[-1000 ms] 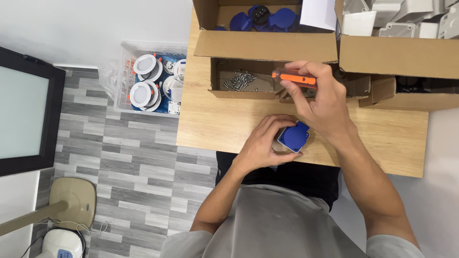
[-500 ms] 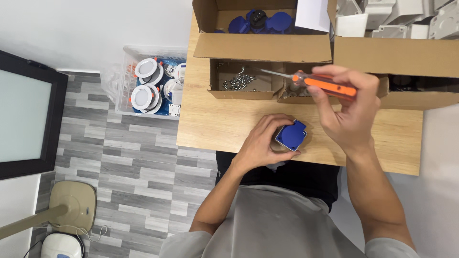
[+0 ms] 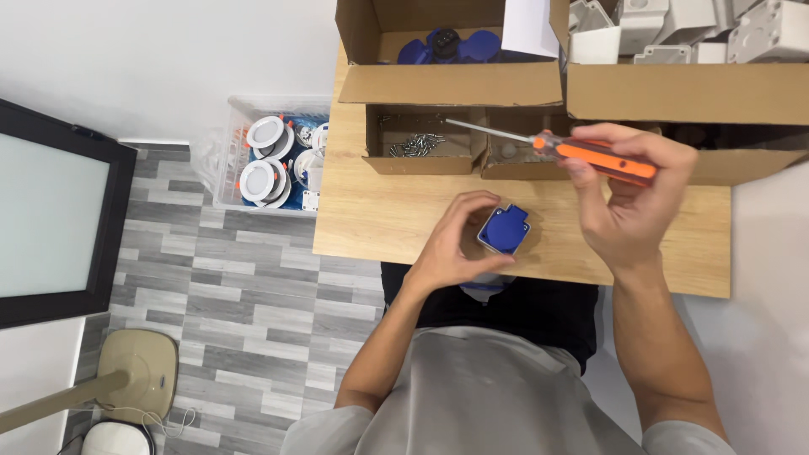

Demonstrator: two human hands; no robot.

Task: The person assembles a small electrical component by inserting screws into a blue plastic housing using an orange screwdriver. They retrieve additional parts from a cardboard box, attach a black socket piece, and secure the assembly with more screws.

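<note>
While seen from above, a scene ordered from big to small: wooden table (image 3: 379, 227) first, carrying 2 large cardboard boxes along the far edge, the left box (image 3: 447, 84) with blue parts inside, the right box (image 3: 683, 93) with white plastic housings. Below those, 2 small open cartons, the left carton (image 3: 417, 152) with a loose heap of screws (image 3: 417, 145). Off the table's left side, on the grey floor, a clear bin (image 3: 232, 160) of round white lamp fittings. Then the left hand (image 3: 451, 244), curled around a small square blue socket cover (image 3: 504, 229) lying near the middle of the table, fingers arched over its far side and thumb along the near side, a loose clasp rather than a hard squeeze. Then the right hand (image 3: 628, 206), raised just right of the cover and apart from it, fingers clenched around the orange handle of a screwdriver (image 3: 590, 156), metal shaft lying level and pointing left toward the small cartons, tip well clear of the cover. Judged by look: moulded plastic cover, light, stiff, smooth and likely to skid on the bare wood, so best pinned by its opposite edges with fingertips, leaving the top face free; not fragile in the hand, though thin corners and any hinged flap may crack under a hard twist. Screwdriver light and rigid, best gripped on the thick handle, never on the slim shaft. Screws too small to count.
</note>
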